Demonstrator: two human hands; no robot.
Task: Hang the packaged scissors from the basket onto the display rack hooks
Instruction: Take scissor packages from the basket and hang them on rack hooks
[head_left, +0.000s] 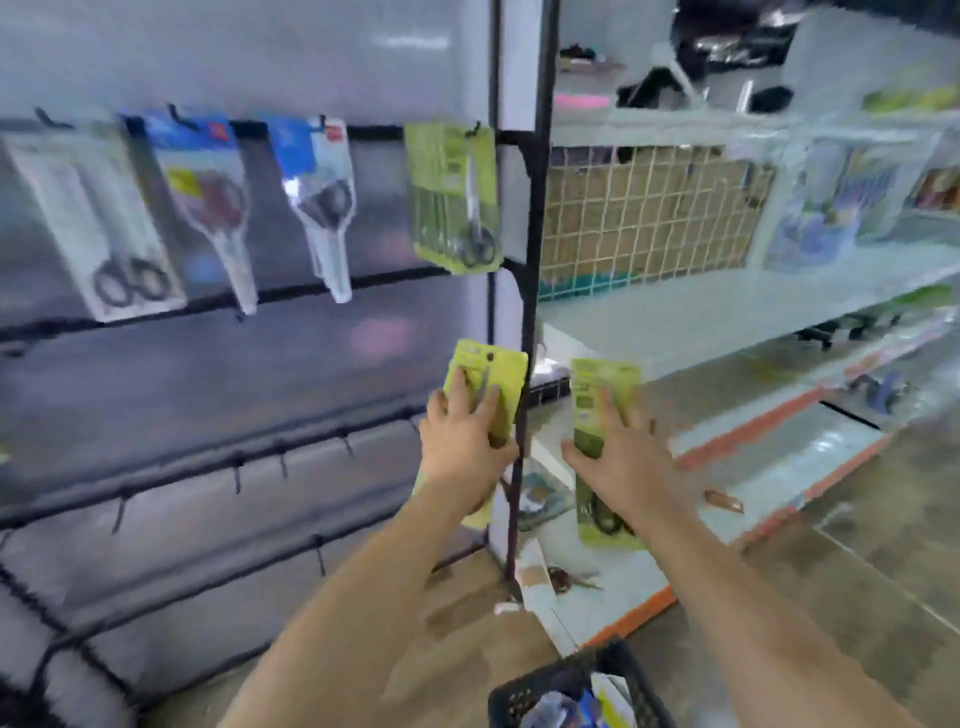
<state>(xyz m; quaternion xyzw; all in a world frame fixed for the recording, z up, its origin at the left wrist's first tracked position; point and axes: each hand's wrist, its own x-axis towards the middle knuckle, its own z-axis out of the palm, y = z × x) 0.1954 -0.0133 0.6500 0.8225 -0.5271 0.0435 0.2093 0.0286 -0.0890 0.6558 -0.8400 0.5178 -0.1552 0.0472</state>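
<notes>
Scissors packs (485, 387) gripped upright, both hands raised

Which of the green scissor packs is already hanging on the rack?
The green pack on the top rail's rightmost hook, beside the black upright. The other two are held, one in each hand.

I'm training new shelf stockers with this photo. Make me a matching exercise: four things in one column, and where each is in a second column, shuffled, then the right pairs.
Things
1. green scissors pack with its printed back showing
2. white scissors pack
3. black basket
4. green scissors pack with a hang hole at its top

Places
A. at the bottom edge, below the arms
B. held in the left hand
C. hanging at the left end of the top rail
D. held in the right hand

Pairs: 1-D, 2-C, 3-A, 4-B
</notes>
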